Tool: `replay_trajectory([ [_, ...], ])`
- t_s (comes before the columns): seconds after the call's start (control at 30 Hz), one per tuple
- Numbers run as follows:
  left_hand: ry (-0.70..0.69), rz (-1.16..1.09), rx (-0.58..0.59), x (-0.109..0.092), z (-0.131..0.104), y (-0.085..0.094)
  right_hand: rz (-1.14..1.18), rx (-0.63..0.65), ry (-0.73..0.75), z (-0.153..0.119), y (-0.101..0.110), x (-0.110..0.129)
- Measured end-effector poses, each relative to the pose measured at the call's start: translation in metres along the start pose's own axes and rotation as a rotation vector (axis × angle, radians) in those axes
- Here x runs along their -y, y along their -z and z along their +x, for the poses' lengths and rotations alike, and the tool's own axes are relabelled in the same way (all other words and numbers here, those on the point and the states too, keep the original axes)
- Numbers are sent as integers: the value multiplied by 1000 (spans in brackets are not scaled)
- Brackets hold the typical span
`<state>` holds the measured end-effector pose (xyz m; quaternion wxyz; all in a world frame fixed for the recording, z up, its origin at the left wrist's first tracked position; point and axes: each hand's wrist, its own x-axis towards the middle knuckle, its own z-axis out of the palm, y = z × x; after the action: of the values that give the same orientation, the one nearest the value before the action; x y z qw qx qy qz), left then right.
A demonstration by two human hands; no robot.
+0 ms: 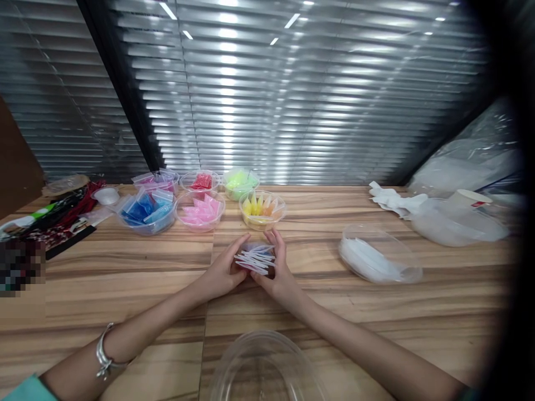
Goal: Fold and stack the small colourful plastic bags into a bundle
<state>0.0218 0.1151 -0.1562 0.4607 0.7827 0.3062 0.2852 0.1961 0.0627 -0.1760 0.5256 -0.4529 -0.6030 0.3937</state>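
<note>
Between my hands, a bundle of small plastic bags (256, 259) stands with its white top edges facing me. My left hand (225, 267) grips the bundle's left side, fingers and thumb curled round it. On the right side my right hand (278, 273) holds the same bundle, thumb near, fingers behind. What fills the bags is mostly hidden. Just beyond my hands sits a clear bowl of yellow and orange bags (263, 210). A bowl of pink bags (200, 211) is to its left.
Farther left stand bowls of blue bags (147, 211), purple bags (155, 181), red bags (202, 181) and green bags (241, 182). A clear bowl with white bags (371, 259) lies at right. An empty clear container (267, 340) is nearest me. Dark cords (58, 214) lie left.
</note>
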Motion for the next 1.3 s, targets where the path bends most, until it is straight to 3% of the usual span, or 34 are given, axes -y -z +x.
replay_trajectory([
  [0.3,33,-158,-35,2,0,0,78,7,46,0,3,4],
  [0.43,89,-269,-51,2,1,1,20,2,-11,-2,5,5],
  [0.73,128,-152,28,-4,0,3,-77,119,-94,-2,3,-1],
  [1.1,70,31,171,-6,-6,6,-312,261,78,-3,9,4],
  [1.3,-31,50,141,1,-6,5,-301,215,90,-1,5,4],
])
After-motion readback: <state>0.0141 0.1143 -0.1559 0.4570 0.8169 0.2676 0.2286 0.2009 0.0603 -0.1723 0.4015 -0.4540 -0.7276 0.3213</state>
